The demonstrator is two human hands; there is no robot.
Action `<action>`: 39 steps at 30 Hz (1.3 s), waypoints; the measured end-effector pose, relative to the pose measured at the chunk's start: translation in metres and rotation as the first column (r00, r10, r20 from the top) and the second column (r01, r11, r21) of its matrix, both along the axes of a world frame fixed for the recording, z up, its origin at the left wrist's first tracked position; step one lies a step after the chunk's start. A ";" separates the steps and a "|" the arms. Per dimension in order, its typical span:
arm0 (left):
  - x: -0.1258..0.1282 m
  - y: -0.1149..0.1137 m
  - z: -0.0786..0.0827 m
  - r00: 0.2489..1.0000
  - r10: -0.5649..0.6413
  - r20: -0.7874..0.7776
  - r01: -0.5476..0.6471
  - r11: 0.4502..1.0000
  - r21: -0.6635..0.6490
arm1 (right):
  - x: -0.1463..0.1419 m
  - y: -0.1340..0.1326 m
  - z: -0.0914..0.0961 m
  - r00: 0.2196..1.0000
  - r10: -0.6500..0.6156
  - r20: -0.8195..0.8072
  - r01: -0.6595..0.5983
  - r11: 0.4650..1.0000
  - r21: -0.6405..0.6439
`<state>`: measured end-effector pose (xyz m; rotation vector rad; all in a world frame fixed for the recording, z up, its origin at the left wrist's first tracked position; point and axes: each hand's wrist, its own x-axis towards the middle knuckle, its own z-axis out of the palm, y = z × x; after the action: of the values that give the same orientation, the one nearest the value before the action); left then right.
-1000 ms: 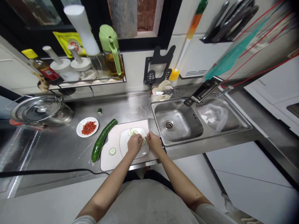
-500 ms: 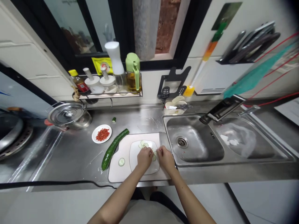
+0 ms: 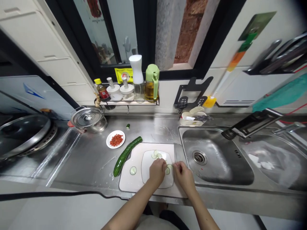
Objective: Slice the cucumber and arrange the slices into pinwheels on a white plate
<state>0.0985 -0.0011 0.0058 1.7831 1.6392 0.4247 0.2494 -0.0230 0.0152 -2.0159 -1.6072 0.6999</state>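
Over the white square plate (image 3: 145,169), my left hand (image 3: 157,172) is closed in a pinch at the edge of a thin cucumber slice (image 3: 169,167). My right hand (image 3: 185,176) hovers by the plate's right edge, fingertips pinched together; whatever is between them is too small to make out. More pale slices (image 3: 157,154) lie overlapping at the plate's far side. The plate rests on a pale cutting board (image 3: 127,183), which also bears a single cucumber slice (image 3: 133,170) on its left. A whole green cucumber (image 3: 126,156) lies along the board's left edge.
A small dish (image 3: 108,139) of chopped red pieces and a cucumber end (image 3: 128,126) sit behind. At left are a lidded steel pot (image 3: 96,123) and a wok (image 3: 24,134). A knife blade (image 3: 178,153) seems to lie on the board's right, beside the sink (image 3: 213,159).
The view has swung left, so the scene sits farther right and lower. My hands are slightly farther apart, with the right one nearer the plate's edge.
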 end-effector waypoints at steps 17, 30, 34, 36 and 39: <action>-0.136 -0.049 -0.010 0.915 0.270 -0.298 -0.190 0.943 0.272 | -0.005 -0.020 0.009 0.998 0.037 -0.050 -0.037 0.999 0.012; -0.150 -0.052 -0.032 0.921 0.245 -0.303 -0.173 0.954 0.244 | -0.025 -0.021 0.017 0.994 0.086 -0.062 -0.085 0.996 0.014; -0.152 -0.053 -0.033 0.929 0.231 -0.288 -0.161 0.956 0.246 | -0.028 -0.023 0.020 0.994 0.090 -0.067 -0.089 0.996 0.007; -0.153 -0.053 -0.032 0.933 0.217 -0.288 -0.150 0.960 0.236 | -0.029 -0.025 0.023 0.993 0.093 -0.068 -0.093 0.996 -0.002; -0.152 -0.052 -0.028 0.932 0.201 -0.302 -0.131 0.963 0.237 | -0.030 -0.028 0.028 0.993 0.087 -0.079 -0.088 0.996 -0.005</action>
<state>-0.0538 -0.0531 -0.0225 1.9588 2.0523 0.4130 0.2196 -0.0511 0.0434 -1.9085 -1.6569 0.8096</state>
